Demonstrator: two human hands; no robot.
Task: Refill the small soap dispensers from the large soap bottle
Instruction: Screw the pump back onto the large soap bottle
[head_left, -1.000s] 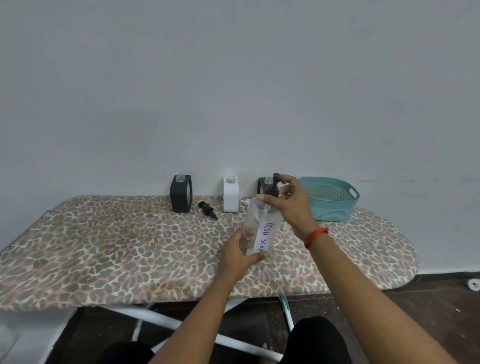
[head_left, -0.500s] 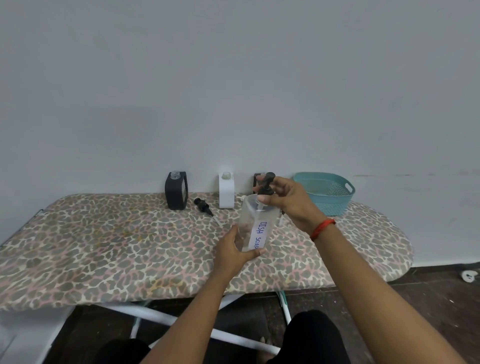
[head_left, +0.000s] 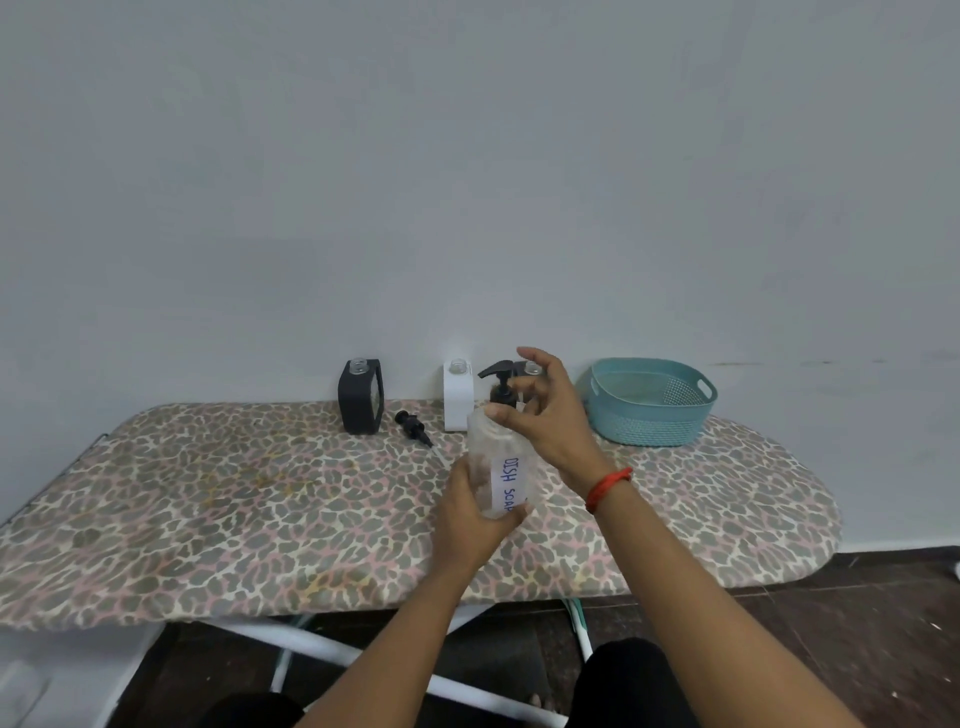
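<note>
My left hand (head_left: 470, 512) grips the lower part of the large clear soap bottle (head_left: 496, 465), whose white label reads "DISH SOAP". My right hand (head_left: 545, 415) is at the bottle's neck, fingers around the black pump head (head_left: 500, 382). At the back of the board stand a small black dispenser (head_left: 361, 397) and a small white dispenser (head_left: 457, 397), both with open necks. A third small dispenser (head_left: 531, 368) is mostly hidden behind my right hand. A loose black pump (head_left: 413, 427) lies between the black and white dispensers.
Everything sits on an ironing board with a leopard-print cover (head_left: 234, 499), pushed against a plain wall. A teal plastic basket (head_left: 652, 408) stands at the back right. White board legs and dark floor show below.
The large bottle has tipped slightly left in my left hand, and my right hand has shifted its fingers around the pump head. The view has moved a little closer.
</note>
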